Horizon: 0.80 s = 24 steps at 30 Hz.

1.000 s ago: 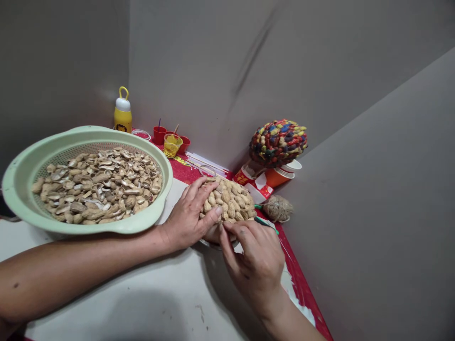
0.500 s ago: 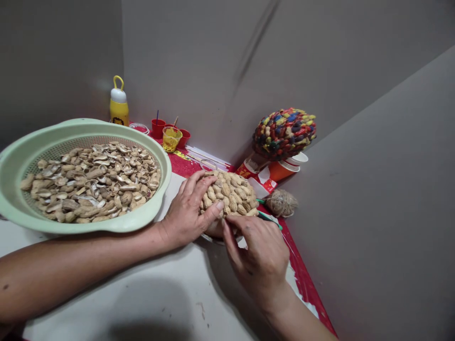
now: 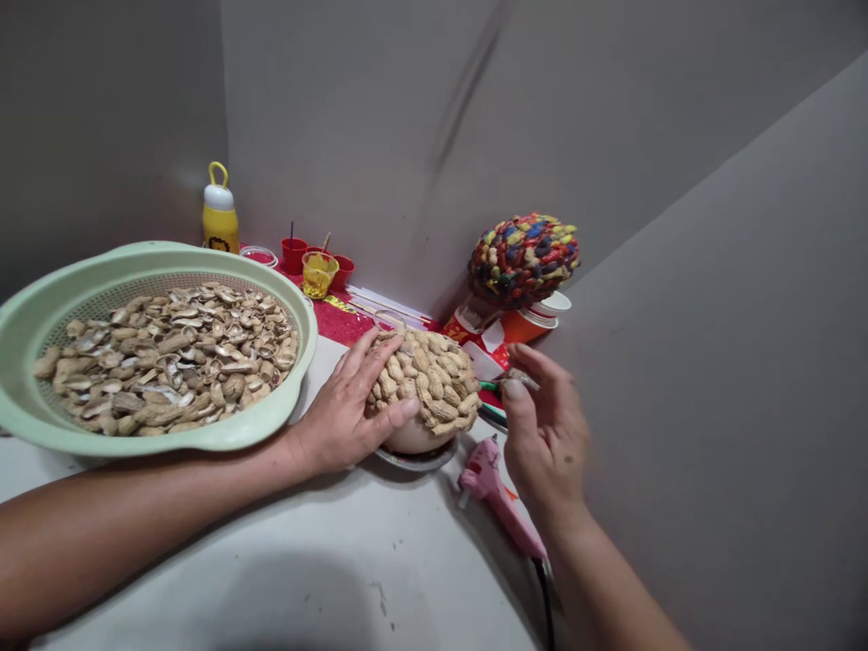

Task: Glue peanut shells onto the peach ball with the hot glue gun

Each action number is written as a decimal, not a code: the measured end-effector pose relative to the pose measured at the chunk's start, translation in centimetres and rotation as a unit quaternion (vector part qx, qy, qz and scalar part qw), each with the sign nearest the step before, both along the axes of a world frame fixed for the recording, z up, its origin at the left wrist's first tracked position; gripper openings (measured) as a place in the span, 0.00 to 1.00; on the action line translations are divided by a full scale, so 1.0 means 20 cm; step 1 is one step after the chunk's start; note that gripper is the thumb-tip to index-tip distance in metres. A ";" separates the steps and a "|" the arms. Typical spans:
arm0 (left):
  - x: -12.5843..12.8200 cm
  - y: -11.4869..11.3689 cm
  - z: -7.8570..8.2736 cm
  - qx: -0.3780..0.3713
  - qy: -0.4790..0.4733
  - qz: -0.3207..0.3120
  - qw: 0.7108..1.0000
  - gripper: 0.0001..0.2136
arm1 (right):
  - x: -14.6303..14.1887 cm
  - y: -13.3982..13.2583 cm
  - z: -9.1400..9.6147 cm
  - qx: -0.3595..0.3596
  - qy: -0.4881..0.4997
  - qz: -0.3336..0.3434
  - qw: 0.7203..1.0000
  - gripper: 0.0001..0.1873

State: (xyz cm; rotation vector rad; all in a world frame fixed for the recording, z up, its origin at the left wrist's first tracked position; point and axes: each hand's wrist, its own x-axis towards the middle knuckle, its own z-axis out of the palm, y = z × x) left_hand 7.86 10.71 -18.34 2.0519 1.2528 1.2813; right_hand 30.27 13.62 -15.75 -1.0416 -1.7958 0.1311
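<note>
A dome covered in peanut shells (image 3: 434, 384) sits on a small plate (image 3: 417, 457) at the middle of the table. My left hand (image 3: 353, 407) grips its left side, fingers spread over the shells and thumb pressed against the front. My right hand (image 3: 542, 425) hovers just right of the dome and does not touch it. Its fingers are loosely curled and apart, and I see nothing in them. A pink glue gun (image 3: 498, 497) lies on the table below my right hand, its cord running toward me.
A pale green colander (image 3: 163, 434) full of peanut shells stands at the left. At the back are a yellow bottle (image 3: 219, 212), red cups (image 3: 293, 256) and a yellow cup (image 3: 318, 273). A multicoloured shell dome (image 3: 523, 258) rests on stacked cups. Grey walls close in at the right.
My right hand has lifted off the front of the dome and moved right, uncovering the pink glue gun. My left hand keeps its hold. The view has shifted a little.
</note>
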 end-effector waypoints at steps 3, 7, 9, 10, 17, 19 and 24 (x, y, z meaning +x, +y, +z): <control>-0.01 -0.01 0.00 -0.010 0.022 -0.011 1.000 0.38 | -0.02 0.14 0.01 -0.078 0.014 0.039 0.996 0.26; -0.01 0.00 0.00 -0.018 0.031 -0.006 0.999 0.39 | -0.08 0.22 0.00 -0.115 0.010 0.083 0.990 0.32; -0.01 0.01 0.00 -0.013 0.033 -0.002 0.999 0.39 | -0.10 0.23 -0.01 -0.135 0.017 0.098 0.986 0.34; -0.01 0.01 0.00 -0.010 0.034 0.000 0.999 0.39 | -0.11 0.23 -0.02 -0.146 0.022 0.105 0.983 0.34; -0.01 0.03 -0.01 0.006 0.035 0.000 0.999 0.38 | -0.12 0.20 -0.01 -0.185 0.057 0.132 0.972 0.32; -0.01 0.03 0.00 0.006 0.040 0.001 0.999 0.37 | -0.13 0.18 -0.01 -0.186 0.066 0.137 0.971 0.31; -0.02 0.03 0.01 0.009 0.052 0.000 0.999 0.36 | -0.14 0.17 -0.01 -0.189 0.085 0.138 0.969 0.28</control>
